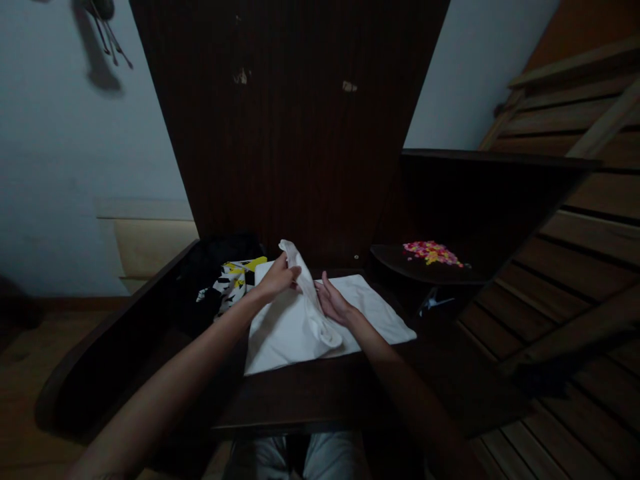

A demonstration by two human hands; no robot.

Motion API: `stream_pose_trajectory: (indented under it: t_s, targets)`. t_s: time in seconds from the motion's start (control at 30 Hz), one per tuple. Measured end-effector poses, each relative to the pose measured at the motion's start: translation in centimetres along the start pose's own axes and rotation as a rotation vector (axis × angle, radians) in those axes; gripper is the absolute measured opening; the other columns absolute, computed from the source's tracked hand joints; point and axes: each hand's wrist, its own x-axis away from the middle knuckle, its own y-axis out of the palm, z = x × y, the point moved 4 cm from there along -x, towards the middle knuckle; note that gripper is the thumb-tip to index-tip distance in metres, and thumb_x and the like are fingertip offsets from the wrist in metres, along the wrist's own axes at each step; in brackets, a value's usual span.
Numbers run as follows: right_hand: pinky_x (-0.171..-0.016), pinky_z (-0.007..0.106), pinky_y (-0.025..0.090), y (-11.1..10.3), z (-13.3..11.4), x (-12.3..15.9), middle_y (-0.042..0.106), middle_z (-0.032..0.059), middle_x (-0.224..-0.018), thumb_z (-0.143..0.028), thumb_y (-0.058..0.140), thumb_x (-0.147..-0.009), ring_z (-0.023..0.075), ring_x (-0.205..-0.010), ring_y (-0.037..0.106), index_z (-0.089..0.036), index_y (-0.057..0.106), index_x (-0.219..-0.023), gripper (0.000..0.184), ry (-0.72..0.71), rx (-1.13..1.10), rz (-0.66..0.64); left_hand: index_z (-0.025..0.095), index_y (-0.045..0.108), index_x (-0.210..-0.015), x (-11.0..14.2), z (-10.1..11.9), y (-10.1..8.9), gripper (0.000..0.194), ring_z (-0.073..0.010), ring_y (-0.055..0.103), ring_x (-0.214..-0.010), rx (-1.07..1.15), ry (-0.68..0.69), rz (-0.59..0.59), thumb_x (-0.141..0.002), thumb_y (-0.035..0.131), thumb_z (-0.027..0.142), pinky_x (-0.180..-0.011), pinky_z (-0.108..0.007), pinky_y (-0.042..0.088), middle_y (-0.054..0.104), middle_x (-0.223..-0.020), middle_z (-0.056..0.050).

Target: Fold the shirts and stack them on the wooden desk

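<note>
A white cloth [285, 330] lies spread on the dark wooden surface, with a folded part raised along its middle. My left hand [280, 277] is closed on the upper end of this raised fold, thumb and fingers pinching it. Against the fold's right side rests my right hand [334, 301], fingers stretched out and thumb pointing up; some fingertips are partly hidden by the cloth. The lower end of the fold droops in a loose roll. Whether the fold and the flat part are one piece, I cannot tell.
Left of the cloth lie a black, white and yellow patterned fabric [233, 283] and dark fabric [193, 293]. Small pink, red and yellow pieces [433, 253] sit on a corner shelf [400, 263], above a pale clip-like object [435, 302]. A slatted wooden frame [550, 280] stands right.
</note>
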Motion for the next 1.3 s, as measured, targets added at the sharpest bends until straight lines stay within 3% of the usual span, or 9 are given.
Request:
stream_pose_trajectory:
  t_s: [0.17, 0.3, 0.43, 0.6, 0.77, 0.9, 1.03, 1.17, 1.3]
  targets:
    - [-0.092, 0.041, 0.05, -1.8, -1.7, 2.6, 0.073, 0.0062, -0.101, -0.059, 0.068, -0.074, 0.0277, -0.104, 0.066, -0.021, 0.062, -0.111, 0.053, -0.031, 0.037, 0.055, 0.015, 0.05, -0.113, -2.2, -3.0, 5.2, 0.031, -0.0141, 0.064, -0.067, 0.086, -0.02, -0.013, -0.084, 0.057, 0.014, -0.063, -0.028, 0.056, 0.062, -0.083, -0.003]
    - [-0.082, 0.036, 0.052, -6.0, -0.4, 3.7, 0.073, 0.002, -0.092, -0.022, 0.078, -0.053, 0.0241, -0.086, 0.068, -0.022, 0.062, -0.105, 0.054, 0.059, 0.157, 0.219, 0.016, 0.048, -0.133, 0.0, -4.2, 5.8, 0.051, -0.0233, 0.068, -0.097, -0.12, 0.124, -0.155, -0.087, 0.062, 0.033, -0.088, -0.04, 0.054, 0.066, -0.113, -0.015]
    - [-0.084, 0.035, 0.051, -9.7, 0.4, 4.9, 0.072, 0.004, -0.096, -0.018, 0.069, -0.055, 0.0242, -0.089, 0.067, -0.024, 0.065, -0.094, 0.04, 0.071, 0.242, 0.344, 0.015, 0.045, -0.141, 5.1, -6.3, 4.1, 0.069, -0.0329, 0.048, -0.131, -0.646, 0.341, -0.318, -0.084, 0.063, 0.051, -0.11, -0.052, 0.036, 0.052, -0.141, -0.019]
    - [-0.097, 0.037, 0.046, -11.7, 0.1, 6.1, 0.068, 0.0052, -0.106, -0.022, 0.071, -0.059, 0.0245, -0.104, 0.063, -0.024, 0.063, -0.095, 0.037, 0.005, 0.368, 0.543, 0.019, 0.04, -0.146, 10.3, -9.9, 1.6, 0.072, -0.037, 0.025, -0.144, -1.097, 0.464, -0.36, -0.083, 0.065, 0.042, -0.115, -0.065, 0.015, 0.043, -0.15, -0.014]
    - [-0.092, 0.039, 0.05, -11.0, 0.7, 6.7, 0.068, 0.0056, -0.108, -0.027, 0.08, -0.056, 0.0238, -0.1, 0.065, -0.025, 0.055, -0.11, 0.06, 0.006, 0.33, 0.415, 0.023, 0.04, -0.146, 12.4, -11.7, -0.7, 0.059, -0.0338, 0.027, -0.144, -1.197, 0.52, -0.302, -0.091, 0.055, 0.037, -0.112, -0.067, 0.021, 0.041, -0.152, -0.011]
    - [-0.092, 0.04, 0.05, -10.3, 1.2, 6.8, 0.068, 0.006, -0.11, -0.025, 0.081, -0.055, 0.0248, -0.101, 0.065, -0.025, 0.053, -0.11, 0.061, 0.015, 0.327, 0.404, 0.022, 0.046, -0.142, 12.8, -12.2, -3.4, 0.055, -0.0238, 0.04, -0.139, -1.152, 0.498, -0.314, -0.088, 0.045, 0.013, -0.112, -0.046, 0.039, 0.048, -0.147, -0.008]
    - [-0.099, 0.041, 0.047, -8.7, 1.7, 6.3, 0.067, 0.0068, -0.116, -0.023, 0.08, -0.057, 0.0252, -0.108, 0.063, -0.024, 0.055, -0.109, 0.057, -0.032, 0.342, 0.383, 0.02, 0.052, -0.136, 13.2, -11.9, -6.3, 0.053, -0.0207, 0.05, -0.131, -1.036, 0.471, -0.15, -0.085, 0.039, 0.01, -0.109, -0.039, 0.044, 0.055, -0.141, -0.008]
    - [-0.103, 0.041, 0.045, -7.2, 2.7, 5.4, 0.065, 0.0079, -0.12, -0.02, 0.078, -0.056, 0.0261, -0.113, 0.061, -0.022, 0.057, -0.107, 0.055, -0.043, 0.316, 0.408, 0.011, 0.056, -0.127, 13.3, -11.5, -8.6, 0.048, -0.0297, 0.057, -0.119, -1.057, 0.285, 0.175, -0.08, 0.049, 0.018, -0.102, -0.047, 0.048, 0.062, -0.127, -0.016]
    - [-0.101, 0.042, 0.047, -6.1, 3.7, 4.5, 0.067, 0.0074, -0.117, -0.021, 0.077, -0.057, 0.0275, -0.11, 0.062, -0.023, 0.058, -0.107, 0.054, -0.035, 0.265, 0.438, 0.012, 0.06, -0.118, 12.9, -11.5, -9.8, 0.047, -0.032, 0.06, -0.111, -1.145, 0.125, 0.199, -0.071, 0.054, 0.013, -0.097, -0.047, 0.049, 0.065, -0.117, -0.015]
